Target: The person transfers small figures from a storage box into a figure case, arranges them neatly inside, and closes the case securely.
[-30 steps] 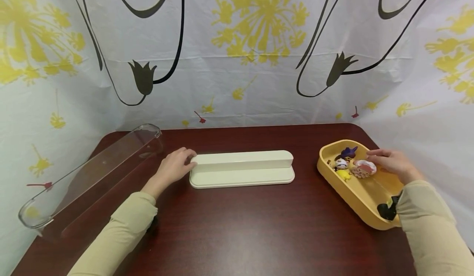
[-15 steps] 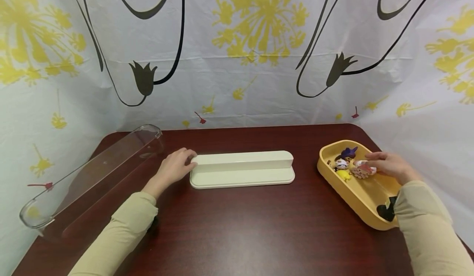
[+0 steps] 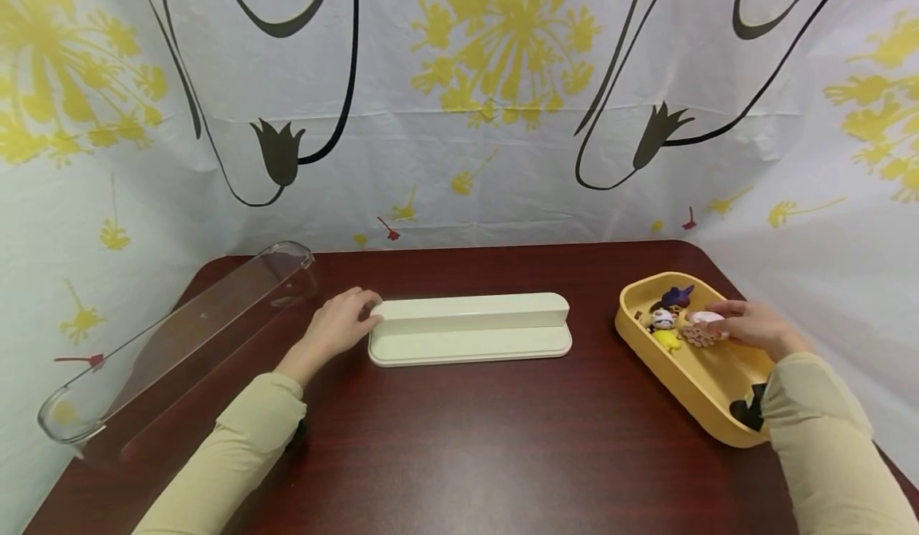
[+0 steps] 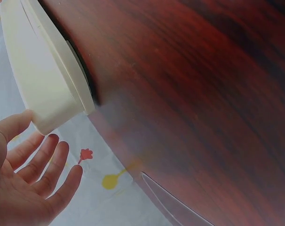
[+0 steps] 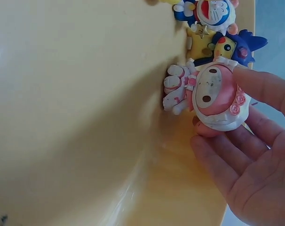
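Observation:
My right hand [image 3: 761, 326] reaches into the yellow tray [image 3: 671, 379] and grips a small pink-and-white figurine [image 5: 215, 92] with a hooded head. In the right wrist view the thumb lies on the hood, with fingers on its other side; its feet are close to the tray floor. Beside it are a figurine with a purple-blue hat [image 5: 246, 47] and a blue-and-white cat figurine [image 5: 215, 12]. My left hand [image 3: 337, 320] is at the left end of a cream stepped display base [image 3: 470, 344]; in the left wrist view the thumb touches its corner and the other fingers are loosely extended.
A clear plastic cover [image 3: 179, 336] lies slantwise along the table's left side. A yellow figurine [image 3: 668, 339] and a black object [image 3: 749, 409] are also in the tray. The dark red table [image 3: 459, 447] ends at a patterned cloth backdrop [image 3: 459, 184].
My right hand has moved slightly left and closed round the pink-and-white figurine, which has turned a little. My left hand and the display base have stayed put.

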Demonstrator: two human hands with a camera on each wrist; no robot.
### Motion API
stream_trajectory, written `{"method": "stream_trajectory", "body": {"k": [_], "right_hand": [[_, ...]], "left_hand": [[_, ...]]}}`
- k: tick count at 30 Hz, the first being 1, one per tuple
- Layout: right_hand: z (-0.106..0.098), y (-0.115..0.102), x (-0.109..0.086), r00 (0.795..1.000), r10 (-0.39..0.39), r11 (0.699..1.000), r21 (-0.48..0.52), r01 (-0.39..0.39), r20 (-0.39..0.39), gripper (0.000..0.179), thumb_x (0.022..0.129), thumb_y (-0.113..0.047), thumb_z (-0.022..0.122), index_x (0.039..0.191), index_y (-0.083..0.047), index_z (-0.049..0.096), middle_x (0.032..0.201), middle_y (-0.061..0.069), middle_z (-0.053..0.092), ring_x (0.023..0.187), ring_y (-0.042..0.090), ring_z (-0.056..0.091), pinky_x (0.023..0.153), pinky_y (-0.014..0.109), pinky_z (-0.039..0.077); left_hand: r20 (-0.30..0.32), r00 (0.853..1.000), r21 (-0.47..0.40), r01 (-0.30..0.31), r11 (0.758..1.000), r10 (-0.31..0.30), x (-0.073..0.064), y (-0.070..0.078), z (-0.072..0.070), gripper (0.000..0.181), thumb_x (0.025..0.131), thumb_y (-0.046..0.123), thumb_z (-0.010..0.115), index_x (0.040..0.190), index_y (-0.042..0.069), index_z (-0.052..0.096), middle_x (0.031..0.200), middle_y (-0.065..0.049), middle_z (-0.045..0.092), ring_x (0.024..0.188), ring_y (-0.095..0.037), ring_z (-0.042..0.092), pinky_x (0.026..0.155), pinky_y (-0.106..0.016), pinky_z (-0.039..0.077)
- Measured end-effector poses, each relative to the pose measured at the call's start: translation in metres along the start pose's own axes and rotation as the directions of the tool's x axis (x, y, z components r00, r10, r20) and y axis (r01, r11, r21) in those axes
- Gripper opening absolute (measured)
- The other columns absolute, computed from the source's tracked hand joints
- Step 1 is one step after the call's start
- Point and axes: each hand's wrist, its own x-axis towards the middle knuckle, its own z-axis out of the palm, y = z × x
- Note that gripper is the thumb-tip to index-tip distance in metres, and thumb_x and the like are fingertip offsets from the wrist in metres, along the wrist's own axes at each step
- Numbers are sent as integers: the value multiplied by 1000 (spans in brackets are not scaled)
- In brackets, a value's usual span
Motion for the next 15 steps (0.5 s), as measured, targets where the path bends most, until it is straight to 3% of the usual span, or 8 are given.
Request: {"method": "stream_trajectory", "body": {"k": [15], "right_hand": [[1, -1, 0, 1000, 9, 1000, -28, -9, -2, 56, 81, -10, 60, 118, 22, 33, 92, 12, 58, 72, 2, 50, 66, 29, 47]], "left_hand": [[-5, 1000, 0, -9, 1000, 9, 0, -1, 1, 23, 82, 21, 62, 102, 9, 61, 89, -5, 56, 79, -20, 53, 64, -39, 44]]}}
